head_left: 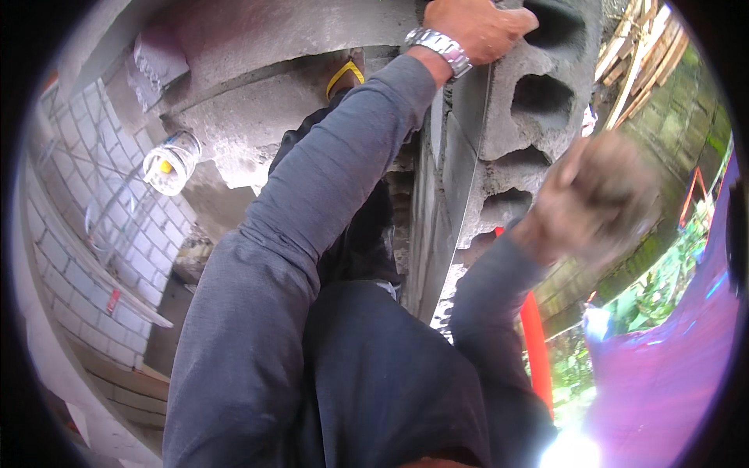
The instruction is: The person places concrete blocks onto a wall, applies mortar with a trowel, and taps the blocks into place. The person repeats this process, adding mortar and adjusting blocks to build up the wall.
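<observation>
Hollow concrete block (538,69) is sitting on top of the wall ahead of me, upper right of centre. It's showing plain grey, rough, grainy surfaces; rounded dark cavities are opening upward along it, with slightly uneven rims and thick webs between them. More cavities are running down the same line toward me.

Left fingers (511,22) are resting over its edge, tips reaching the rim of the farthest cavity. Partly curled; can't tell if they're actually gripping. Silver watch (445,47) is wrapping that wrist.

Right fingers (568,165) are hanging just right of the wall, near the block, blurring badly. A grey-brown smear is covering that end, so can't tell whether they're closed or holding anything.

Around: white bucket (186,146) is standing at left with something yellow inside; timber strips (647,54) are lying upper right; purple sheet (663,390) is filling lower right.
</observation>
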A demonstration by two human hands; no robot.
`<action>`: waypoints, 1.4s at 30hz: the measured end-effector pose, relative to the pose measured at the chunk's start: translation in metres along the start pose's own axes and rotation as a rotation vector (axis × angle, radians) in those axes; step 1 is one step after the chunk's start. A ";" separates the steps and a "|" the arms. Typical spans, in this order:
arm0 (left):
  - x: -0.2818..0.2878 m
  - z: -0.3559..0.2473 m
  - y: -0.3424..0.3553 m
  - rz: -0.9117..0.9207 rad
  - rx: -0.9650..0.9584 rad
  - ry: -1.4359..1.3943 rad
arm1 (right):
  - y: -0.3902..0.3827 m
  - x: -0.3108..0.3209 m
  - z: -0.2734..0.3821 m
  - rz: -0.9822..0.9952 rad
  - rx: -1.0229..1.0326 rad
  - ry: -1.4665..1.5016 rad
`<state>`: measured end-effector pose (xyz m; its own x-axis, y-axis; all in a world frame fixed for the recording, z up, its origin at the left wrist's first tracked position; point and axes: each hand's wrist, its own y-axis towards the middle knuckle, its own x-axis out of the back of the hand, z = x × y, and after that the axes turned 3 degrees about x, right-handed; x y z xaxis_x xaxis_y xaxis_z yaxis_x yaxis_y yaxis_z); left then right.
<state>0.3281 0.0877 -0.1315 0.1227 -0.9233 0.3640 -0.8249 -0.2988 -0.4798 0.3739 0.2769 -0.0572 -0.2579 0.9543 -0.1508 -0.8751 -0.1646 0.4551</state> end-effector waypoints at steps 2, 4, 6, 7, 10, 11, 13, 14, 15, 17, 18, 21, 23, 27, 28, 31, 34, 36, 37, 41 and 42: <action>-0.003 0.002 -0.001 0.007 0.010 0.023 | -0.027 -0.024 -0.006 0.016 0.048 0.007; -0.008 0.005 0.002 -0.012 -0.008 0.030 | -0.051 -0.032 -0.020 0.061 0.147 -0.250; -0.012 0.003 0.000 -0.022 -0.025 0.007 | -0.066 -0.022 -0.034 0.052 0.211 -0.559; -0.012 0.004 0.002 -0.032 -0.026 0.010 | -0.067 -0.019 -0.033 0.063 0.134 -0.422; -0.013 0.004 0.002 -0.014 -0.029 -0.002 | -0.056 -0.018 0.000 0.123 -0.066 -0.202; -0.011 0.006 0.000 -0.020 -0.019 0.000 | -0.054 -0.025 0.006 0.141 -0.055 -0.395; -0.012 0.008 -0.003 -0.046 -0.017 0.017 | -0.056 -0.027 -0.004 0.162 -0.010 -0.603; -0.013 0.008 -0.002 -0.054 -0.025 0.022 | -0.060 -0.022 -0.004 0.166 -0.026 -0.557; -0.013 0.007 0.002 -0.054 -0.030 0.015 | -0.058 -0.017 -0.009 0.176 -0.025 -0.500; -0.011 0.004 0.000 -0.043 -0.011 -0.002 | -0.063 -0.019 -0.032 0.212 -0.018 -0.501; -0.011 0.002 -0.001 -0.037 -0.004 -0.013 | -0.069 -0.024 -0.037 0.049 -0.153 -0.339; -0.016 0.005 0.002 -0.082 -0.026 0.006 | -0.074 -0.024 -0.041 -0.135 -0.325 -0.026; -0.010 -0.001 0.000 -0.004 0.012 -0.020 | -0.073 -0.023 -0.036 -0.127 -0.399 0.037; -0.011 0.006 0.003 -0.018 0.023 0.018 | -0.066 -0.025 -0.041 -0.122 -0.473 0.126; -0.013 0.007 0.002 0.006 0.044 0.054 | -0.066 -0.025 -0.035 -0.133 -0.501 0.124; -0.020 0.012 0.003 -0.043 -0.018 -0.001 | -0.065 -0.021 -0.038 -0.131 -0.529 0.144; -0.020 0.013 0.000 -0.090 -0.017 -0.008 | -0.061 -0.023 -0.038 -0.106 -0.542 0.161; -0.016 0.008 -0.001 -0.043 0.029 -0.038 | -0.058 -0.027 -0.037 -0.113 -0.555 0.170; -0.013 0.007 -0.003 -0.024 0.049 -0.058 | -0.056 -0.030 -0.032 -0.118 -0.600 0.151; -0.006 0.002 -0.005 0.033 0.103 -0.103 | -0.050 -0.035 -0.030 -0.125 -0.665 0.086; -0.006 0.001 -0.005 0.041 0.114 -0.102 | -0.049 -0.035 -0.029 -0.113 -0.670 0.072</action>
<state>0.3316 0.0943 -0.1318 0.1504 -0.9533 0.2619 -0.7633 -0.2803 -0.5821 0.4138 0.2440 -0.0994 -0.1567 0.9595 -0.2342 -0.9567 -0.2063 -0.2052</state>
